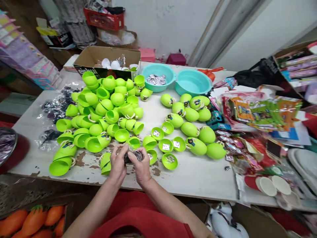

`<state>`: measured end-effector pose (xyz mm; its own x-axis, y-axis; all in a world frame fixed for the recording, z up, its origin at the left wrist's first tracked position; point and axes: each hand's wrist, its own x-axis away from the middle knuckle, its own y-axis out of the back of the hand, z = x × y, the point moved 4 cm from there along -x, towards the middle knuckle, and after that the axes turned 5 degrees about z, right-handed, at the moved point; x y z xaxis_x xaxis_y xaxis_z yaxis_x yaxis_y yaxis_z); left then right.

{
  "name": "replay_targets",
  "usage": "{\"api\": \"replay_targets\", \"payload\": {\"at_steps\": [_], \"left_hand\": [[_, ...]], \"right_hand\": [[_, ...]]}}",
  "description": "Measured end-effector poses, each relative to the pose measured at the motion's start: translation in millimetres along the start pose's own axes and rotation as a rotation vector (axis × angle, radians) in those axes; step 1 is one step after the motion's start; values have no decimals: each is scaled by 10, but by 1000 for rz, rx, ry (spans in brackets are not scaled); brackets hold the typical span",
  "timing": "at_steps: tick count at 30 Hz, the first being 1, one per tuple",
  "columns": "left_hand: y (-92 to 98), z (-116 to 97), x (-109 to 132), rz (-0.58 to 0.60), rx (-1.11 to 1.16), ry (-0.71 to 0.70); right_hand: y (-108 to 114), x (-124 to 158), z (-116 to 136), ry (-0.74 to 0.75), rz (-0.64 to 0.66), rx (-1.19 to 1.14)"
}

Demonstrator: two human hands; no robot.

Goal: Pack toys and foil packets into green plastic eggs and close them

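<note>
Both hands meet at the table's front edge around a small dark item in clear plastic wrap (pixel 127 158); its exact kind is hidden by the fingers. My left hand (pixel 118 162) grips its left side, and my right hand (pixel 142 167) pinches the right. Just beyond and to the right lie open green egg-shaped shell halves (pixel 169 161), several with a small silvery packet inside. A big heap of empty green shell halves (pixel 104 107) spreads to the left. Closed green eggs with cord loops (pixel 196 146) are grouped on the right.
Behind stand a turquoise basin (pixel 158 87) with silvery packets, another turquoise basin (pixel 193 82) and a cardboard box (pixel 106 54). Dark plastic-wrapped items (pixel 53 112) lie at the left. Packaged goods (pixel 262 109) crowd the right side. A red bucket (pixel 18 152) stands left of the table.
</note>
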<state>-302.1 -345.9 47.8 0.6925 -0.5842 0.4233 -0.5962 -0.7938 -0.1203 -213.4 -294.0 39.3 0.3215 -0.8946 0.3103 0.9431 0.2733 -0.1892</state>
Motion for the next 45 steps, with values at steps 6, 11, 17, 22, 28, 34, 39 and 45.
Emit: {"api": "replay_targets", "payload": {"at_steps": [6, 11, 17, 22, 28, 34, 39, 45], "left_hand": [[-500, 12, 171, 142, -433, -369], [-970, 216, 420, 521, -585, -420], [-1307, 427, 800, 791, -568, -714], [-1332, 454, 1236, 1111, -454, -908], [-1430, 611, 872, 826, -493, -842], [-1677, 1200, 287, 789, -544, -704], [-1745, 1435, 277, 788, -551, -566], [-1668, 1029, 283, 608, -478, -401]], "right_hand": [[500, 45, 39, -134, -13, -636], [1076, 74, -95, -286, -278, -727], [1472, 371, -284, -418, -300, -975], [1694, 705, -406, -479, -191, -808], [2087, 522, -442, -315, -300, -388], [2503, 265, -786, 91, -330, 277], [2416, 112, -1053, 93, -149, 353], [2326, 223, -551, -89, 5, 33]]}}
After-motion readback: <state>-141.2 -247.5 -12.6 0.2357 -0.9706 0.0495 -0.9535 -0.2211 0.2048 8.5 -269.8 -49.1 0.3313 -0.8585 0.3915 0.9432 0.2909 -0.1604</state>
